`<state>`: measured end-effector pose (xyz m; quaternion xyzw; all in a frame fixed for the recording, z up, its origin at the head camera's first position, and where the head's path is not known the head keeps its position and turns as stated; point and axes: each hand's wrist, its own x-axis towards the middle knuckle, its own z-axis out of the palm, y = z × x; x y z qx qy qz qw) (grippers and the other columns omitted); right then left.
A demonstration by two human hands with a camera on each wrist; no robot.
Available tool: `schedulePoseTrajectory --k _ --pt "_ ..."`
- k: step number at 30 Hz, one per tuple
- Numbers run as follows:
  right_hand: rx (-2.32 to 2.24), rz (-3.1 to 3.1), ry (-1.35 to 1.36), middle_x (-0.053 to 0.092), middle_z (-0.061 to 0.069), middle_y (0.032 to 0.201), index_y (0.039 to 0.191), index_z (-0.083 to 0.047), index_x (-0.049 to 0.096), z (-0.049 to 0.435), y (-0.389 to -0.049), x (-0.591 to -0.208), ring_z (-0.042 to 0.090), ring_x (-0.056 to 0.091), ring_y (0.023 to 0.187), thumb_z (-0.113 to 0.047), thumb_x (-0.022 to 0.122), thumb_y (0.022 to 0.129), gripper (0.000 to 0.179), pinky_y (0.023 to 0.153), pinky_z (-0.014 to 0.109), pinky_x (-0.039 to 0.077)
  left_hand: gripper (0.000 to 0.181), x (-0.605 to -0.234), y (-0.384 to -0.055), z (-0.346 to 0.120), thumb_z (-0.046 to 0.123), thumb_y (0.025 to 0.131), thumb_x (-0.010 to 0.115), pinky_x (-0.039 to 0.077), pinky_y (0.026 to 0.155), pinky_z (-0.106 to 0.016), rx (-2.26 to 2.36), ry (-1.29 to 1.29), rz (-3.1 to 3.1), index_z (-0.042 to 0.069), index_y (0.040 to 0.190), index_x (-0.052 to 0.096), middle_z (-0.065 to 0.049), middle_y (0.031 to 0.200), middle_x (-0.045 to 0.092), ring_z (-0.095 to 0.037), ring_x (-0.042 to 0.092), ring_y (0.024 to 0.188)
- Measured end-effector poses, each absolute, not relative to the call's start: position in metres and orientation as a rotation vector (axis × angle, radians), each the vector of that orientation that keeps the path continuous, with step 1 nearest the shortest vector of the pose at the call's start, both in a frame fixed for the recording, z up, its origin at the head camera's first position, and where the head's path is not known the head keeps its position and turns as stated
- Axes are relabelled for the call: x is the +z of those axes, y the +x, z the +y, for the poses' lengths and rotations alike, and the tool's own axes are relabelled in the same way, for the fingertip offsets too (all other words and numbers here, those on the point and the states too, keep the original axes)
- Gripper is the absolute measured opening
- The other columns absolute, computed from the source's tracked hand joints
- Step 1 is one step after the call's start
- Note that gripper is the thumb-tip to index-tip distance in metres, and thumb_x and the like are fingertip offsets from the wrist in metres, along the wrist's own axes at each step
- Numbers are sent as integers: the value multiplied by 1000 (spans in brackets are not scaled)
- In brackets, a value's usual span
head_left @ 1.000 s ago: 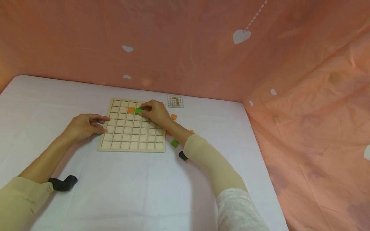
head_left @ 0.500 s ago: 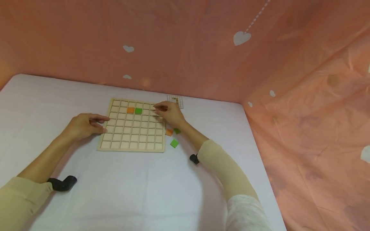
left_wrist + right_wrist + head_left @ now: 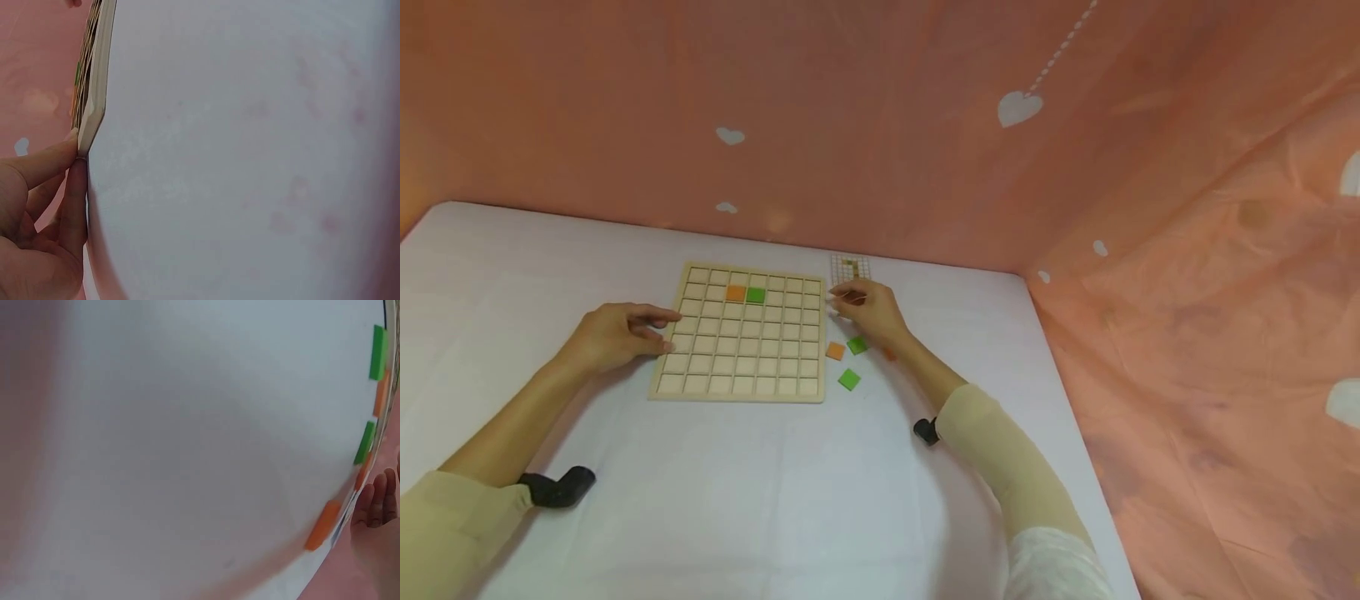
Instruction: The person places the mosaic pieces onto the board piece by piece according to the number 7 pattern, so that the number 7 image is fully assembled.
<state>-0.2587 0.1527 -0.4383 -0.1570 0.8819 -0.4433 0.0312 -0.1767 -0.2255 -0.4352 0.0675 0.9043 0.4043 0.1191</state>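
A pale wooden grid board [image 3: 748, 346] lies on the white table. An orange tile [image 3: 735, 293] and a green tile [image 3: 756, 296] sit side by side in its second row from the back. My left hand [image 3: 617, 333] touches the board's left edge with straight fingers and thumb. Beyond the right edge, my right hand [image 3: 871, 308] hovers with relaxed fingers, no tile showing between them. An orange tile [image 3: 362, 472] lies close to these fingertips in the right wrist view. Loose on the table are a green tile [image 3: 857, 345], another green tile [image 3: 849, 379] and an orange tile [image 3: 835, 351].
A small card with a printed grid [image 3: 848, 268] lies behind the right hand, partly covered by it. One more orange tile [image 3: 889, 353] shows beside the right forearm. Pink cloth with white hearts [image 3: 865, 125] hangs behind the table and along its right side.
My right hand has left the green tile on the board and moved right, past the board's edge to the loose tiles. The left hand stays at the board's left edge.
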Motion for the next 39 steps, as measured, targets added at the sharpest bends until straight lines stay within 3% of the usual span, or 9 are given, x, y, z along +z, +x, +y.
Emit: schedulePoseTrajectory --k 8,15,22,31,39 --pt "-1298 2792 -444 72 5 105 109 -8 74 168 -253 -445 17 67 93 -16 79 86 25 81 26 53 54 -439 -177 -229 27 87 78 42 88 -54 1170 209 2640 2 132 62 -20 106 71 -39 61 104" --pt "-1167 2821 -430 69 6 112 115 -7 72 174 -253 -448 18 65 100 -15 80 86 31 86 26 51 55 -438 -178 -228 30 89 77 43 88 -55 1168 206 2635 4 134 61 -22 110 69 -40 60 106" --pt "-1119 2851 -462 67 5 110 113 -9 75 173 -252 -450 16 63 99 -17 79 87 28 84 25 50 55 -438 -177 -227 32 89 75 43 86 -54 1154 203 2645 4 134 60 -28 124 62 -39 59 106" --pt "-1138 2843 -475 68 4 108 112 -10 76 173 -254 -453 15 63 97 -17 78 88 26 82 25 51 54 -437 -176 -229 29 90 75 42 88 -55 1159 191 2640 2 135 59 -30 127 59 -40 59 107" --pt "-1219 2783 -444 67 4 106 113 -9 75 174 -253 -448 16 63 93 -17 77 89 26 79 25 51 52 -435 -176 -226 25 89 76 42 90 -53 1194 203 2635 2 133 61 -19 105 72 -39 61 105"
